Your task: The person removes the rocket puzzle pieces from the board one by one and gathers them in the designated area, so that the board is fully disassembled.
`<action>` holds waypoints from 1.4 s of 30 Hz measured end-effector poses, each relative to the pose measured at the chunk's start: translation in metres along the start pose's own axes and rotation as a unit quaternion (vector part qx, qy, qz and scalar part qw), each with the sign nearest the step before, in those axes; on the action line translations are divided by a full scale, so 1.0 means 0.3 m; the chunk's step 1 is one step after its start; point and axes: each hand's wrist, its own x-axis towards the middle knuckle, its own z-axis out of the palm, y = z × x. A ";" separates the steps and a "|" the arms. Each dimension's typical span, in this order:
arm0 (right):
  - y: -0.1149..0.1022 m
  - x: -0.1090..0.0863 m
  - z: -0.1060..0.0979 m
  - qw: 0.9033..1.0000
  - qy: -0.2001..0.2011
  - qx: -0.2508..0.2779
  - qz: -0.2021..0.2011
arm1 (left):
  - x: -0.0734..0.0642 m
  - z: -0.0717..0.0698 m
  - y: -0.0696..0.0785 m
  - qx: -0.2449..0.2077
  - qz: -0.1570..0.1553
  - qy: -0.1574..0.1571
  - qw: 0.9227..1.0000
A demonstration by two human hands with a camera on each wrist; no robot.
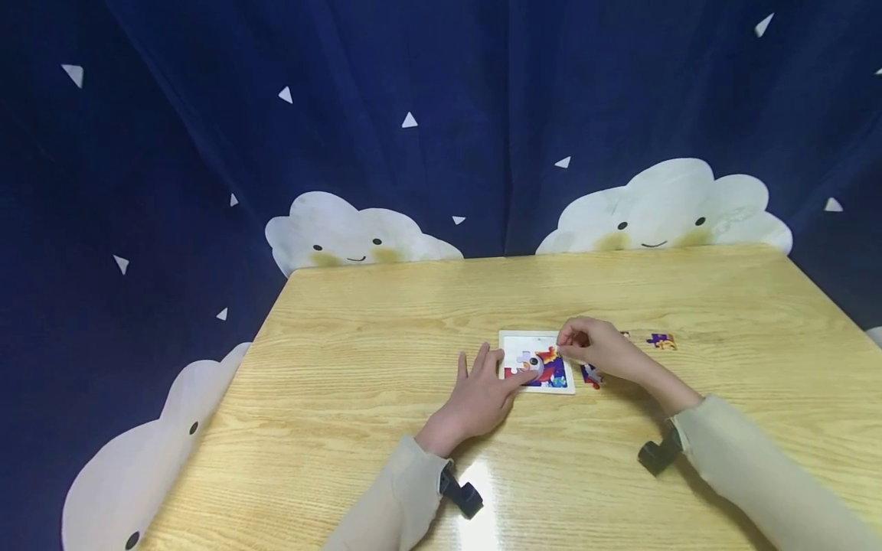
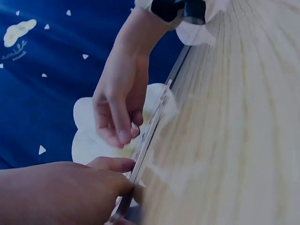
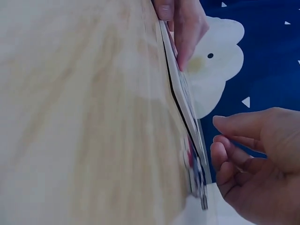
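On the left, the person's left hand (image 1: pixel 478 394) is steadying a shallow white square puzzle tray (image 1: pixel 551 391) on the pale wood-grain table (image 1: pixel 358 360); its fingers are spreading fairly straight by the left edge, and its thumb is lying across the partly assembled colourful bird picture (image 1: pixel 554 373). That light press is worth keeping, since laid pieces could otherwise be slipping. Bare white bed is showing mainly along the tray's upper left. At the right rim, the right hand (image 1: pixel 599 348) is hovering with fingers curling in and thumb close to them; whether they are gripping a piece, I cannot tell. Any piece should be going in flat, tabs matched before pressing. Farther right, a purple-and-red cardboard-looking piece (image 1: pixel 591 375) and a purple-and-orange one (image 1: pixel 664 341) are lying loose, best turned picture-wise before fitting.
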 end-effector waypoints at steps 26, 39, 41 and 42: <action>-0.020 0.090 0.065 0.998 -0.048 -0.003 -0.028 | 0.008 0.006 0.025 0.043 -0.005 0.004 0.999; -0.020 0.091 0.065 0.998 -0.054 -0.014 -0.042 | 0.032 0.009 0.064 0.076 -0.041 -0.044 0.995; -0.022 0.095 0.066 0.997 -0.057 -0.014 -0.044 | 0.033 0.007 0.067 0.082 -0.044 -0.040 0.995; -0.025 0.097 0.067 0.997 -0.060 -0.013 -0.041 | 0.033 0.007 0.069 0.085 -0.045 -0.038 0.995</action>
